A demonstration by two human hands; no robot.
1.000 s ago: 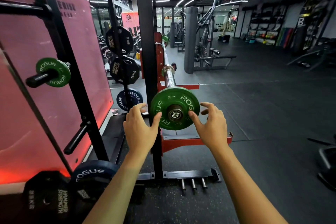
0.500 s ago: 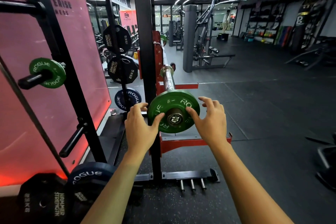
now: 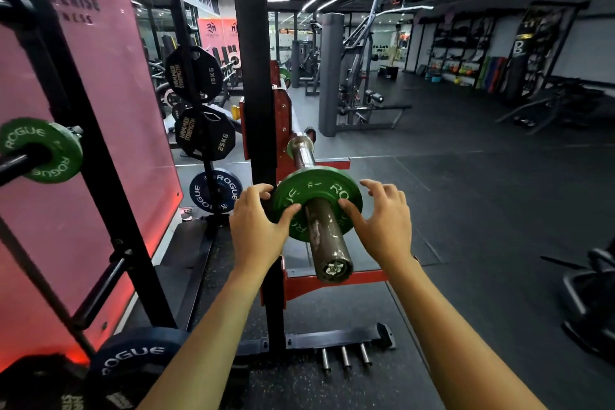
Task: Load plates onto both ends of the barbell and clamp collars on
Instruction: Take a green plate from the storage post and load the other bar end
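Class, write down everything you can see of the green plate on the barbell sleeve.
The green plate is a small round disc with a matte, slightly scuffed face and pale raised ROGUE lettering. It stands upright, threaded partway along the barbell sleeve, whose dark end sticks out toward the camera; bare chrome shows behind it. The left hand and right hand hold its opposite edges, thumbs pressed on its face. No collar is visible.
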